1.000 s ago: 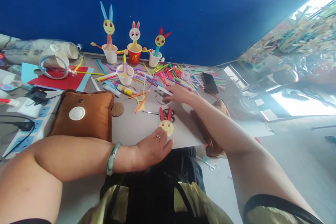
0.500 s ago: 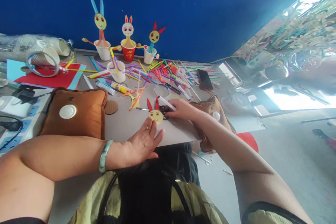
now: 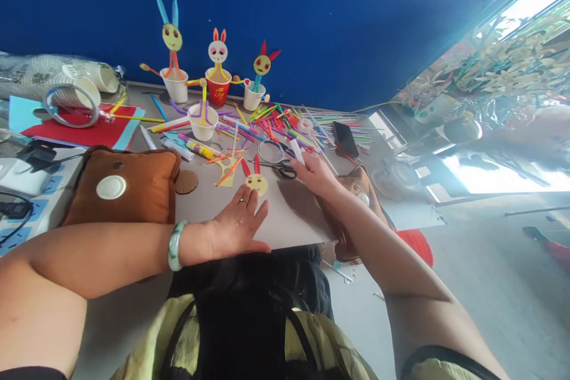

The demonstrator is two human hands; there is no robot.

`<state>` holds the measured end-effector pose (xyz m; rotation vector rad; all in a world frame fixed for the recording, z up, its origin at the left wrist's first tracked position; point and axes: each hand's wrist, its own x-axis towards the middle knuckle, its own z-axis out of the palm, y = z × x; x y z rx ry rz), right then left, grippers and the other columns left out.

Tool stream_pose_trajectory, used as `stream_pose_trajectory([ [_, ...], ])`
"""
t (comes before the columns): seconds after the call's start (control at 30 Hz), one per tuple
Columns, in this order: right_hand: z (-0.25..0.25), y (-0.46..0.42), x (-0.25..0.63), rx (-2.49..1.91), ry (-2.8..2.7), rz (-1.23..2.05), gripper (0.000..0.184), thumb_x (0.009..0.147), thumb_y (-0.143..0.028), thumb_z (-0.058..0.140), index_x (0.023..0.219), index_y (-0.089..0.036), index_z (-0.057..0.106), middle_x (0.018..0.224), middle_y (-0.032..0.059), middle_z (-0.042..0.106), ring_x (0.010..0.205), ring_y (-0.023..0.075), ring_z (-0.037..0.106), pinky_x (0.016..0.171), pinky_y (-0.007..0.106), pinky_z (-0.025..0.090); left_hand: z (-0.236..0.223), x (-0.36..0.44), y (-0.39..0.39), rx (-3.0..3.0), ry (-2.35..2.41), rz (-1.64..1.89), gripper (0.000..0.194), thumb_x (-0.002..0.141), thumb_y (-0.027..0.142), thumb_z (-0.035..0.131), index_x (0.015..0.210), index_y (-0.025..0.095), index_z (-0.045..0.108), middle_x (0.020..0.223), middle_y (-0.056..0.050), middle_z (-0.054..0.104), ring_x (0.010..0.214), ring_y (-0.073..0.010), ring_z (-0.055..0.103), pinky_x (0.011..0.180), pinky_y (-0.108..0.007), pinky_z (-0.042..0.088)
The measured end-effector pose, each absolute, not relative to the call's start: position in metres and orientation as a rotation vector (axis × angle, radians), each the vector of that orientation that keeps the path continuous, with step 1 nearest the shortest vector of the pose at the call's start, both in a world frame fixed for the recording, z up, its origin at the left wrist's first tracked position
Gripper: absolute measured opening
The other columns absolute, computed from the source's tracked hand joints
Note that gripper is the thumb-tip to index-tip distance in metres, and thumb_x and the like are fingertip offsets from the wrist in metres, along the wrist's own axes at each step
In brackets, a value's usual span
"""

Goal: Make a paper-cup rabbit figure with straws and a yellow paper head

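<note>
Wall of plain deep blue (image 3: pixel 312 12) rises behind a pale grey table (image 3: pixel 285 214), cluttered along its far side. Two plump brown fabric cushions flank the near part: the left cushion (image 3: pixel 138 184) just beyond the left forearm (image 3: pixel 111 255), the right cushion (image 3: pixel 376 208) partly hidden by the right forearm (image 3: pixel 374 249). A heap of coloured straws (image 3: pixel 289 127) spreads beyond the right hand (image 3: pixel 316 175). The left hand (image 3: pixel 236 222) lies low near the table edge, fingers side by side, thumb spread apart. Four paper cups, three white and one red (image 3: pixel 218 86), stand toward the back; a black phone (image 3: pixel 345 139) lies right of the straws. Black-handled scissors (image 3: pixel 282 169), handles close to the right fingers, crowd the space just beyond a round yellow paper face with red ears (image 3: pixel 258 184). This face lies flat on the table, its lower edge under the left fingertips. A brown cardboard disc (image 3: pixel 186 181) sits beside the left cushion. Smallest is a white stick-shaped pen (image 3: pixel 297 151), clamped between the right thumb and fingers.
</note>
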<state>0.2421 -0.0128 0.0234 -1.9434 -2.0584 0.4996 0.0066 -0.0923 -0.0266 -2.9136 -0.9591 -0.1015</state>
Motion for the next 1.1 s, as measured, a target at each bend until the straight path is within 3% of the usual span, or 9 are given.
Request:
stream_pose_trajectory([
  [0.07,0.026,-0.029,0.233,-1.750,-1.808,0.841,0.046,0.097,-0.052,0.033,0.084,-0.019,0.062,0.063,0.0005,0.056,0.056,0.0141,0.049,0.056,0.027,0.037,-0.023,0.007,-0.086,-2.908,-0.971,-0.159,0.098,0.080,0.078,0.054,0.138,-0.001,0.049,0.131,-0.033,0.056,0.127,-0.0433,0.051,0.115,-0.059,0.023],
  [0.23,0.022,-0.071,0.209,-1.550,-1.679,1.057,0.053,0.087,-0.066,0.053,0.066,-0.018,0.063,0.051,-0.0051,0.040,0.049,0.0093,0.037,0.050,0.025,0.029,-0.015,0.006,-0.076,-2.939,-0.976,-0.252,0.082,0.086,0.076,0.045,0.115,0.001,0.063,0.108,-0.023,0.066,0.112,-0.0344,0.060,0.114,-0.051,0.029],
  [0.4,0.008,-0.098,0.192,-1.319,-1.514,1.324,0.044,0.082,-0.063,0.065,0.080,-0.019,0.059,0.056,-0.0050,0.051,0.044,0.0077,0.039,0.043,0.023,0.028,-0.004,0.006,-0.076,-2.986,-1.093,-0.270,0.063,0.092,0.064,0.048,0.102,0.006,0.070,0.102,-0.016,0.069,0.110,-0.0305,0.061,0.115,-0.051,0.029],
  [0.47,0.007,-0.103,0.189,-1.258,-1.486,1.342,0.042,0.083,-0.060,0.066,0.081,-0.020,0.057,0.056,-0.0047,0.053,0.043,0.0073,0.039,0.042,0.022,0.028,0.000,0.006,-0.077,-3.001,-1.102,-0.276,0.051,0.098,0.053,0.046,0.097,0.009,0.073,0.101,-0.014,0.070,0.110,-0.0292,0.062,0.116,-0.052,0.029],
  [0.57,0.008,-0.107,0.189,-1.258,-1.413,1.288,0.040,0.085,-0.058,0.066,0.081,-0.020,0.056,0.056,-0.0047,0.053,0.042,0.0067,0.039,0.041,0.022,0.027,0.000,0.007,-0.077,-2.990,-1.082,-0.265,0.049,0.100,0.045,0.042,0.088,0.010,0.074,0.104,-0.016,0.070,0.112,-0.0299,0.062,0.116,-0.054,0.029],
  [0.77,0.001,-0.112,0.189,-1.279,-1.283,1.268,0.041,0.083,-0.060,0.066,0.082,-0.020,0.055,0.057,-0.0051,0.053,0.041,0.0066,0.040,0.040,0.022,0.028,-0.006,0.010,-0.077,-2.957,-1.072,-0.244,0.042,0.098,0.038,0.048,0.090,0.007,0.076,0.110,-0.022,0.069,0.115,-0.0325,0.061,0.118,-0.056,0.025],
  [1.1,-0.009,-0.108,0.185,-1.226,-1.150,1.240,0.038,0.081,-0.056,0.069,0.077,-0.022,0.053,0.055,-0.0076,0.042,0.044,0.0065,0.033,0.042,0.022,0.023,-0.003,0.010,-0.077,-2.916,-1.046,-0.198,0.043,0.097,0.037,0.048,0.084,0.008,0.077,0.109,-0.020,0.072,0.114,-0.0324,0.064,0.118,-0.054,0.027],
])
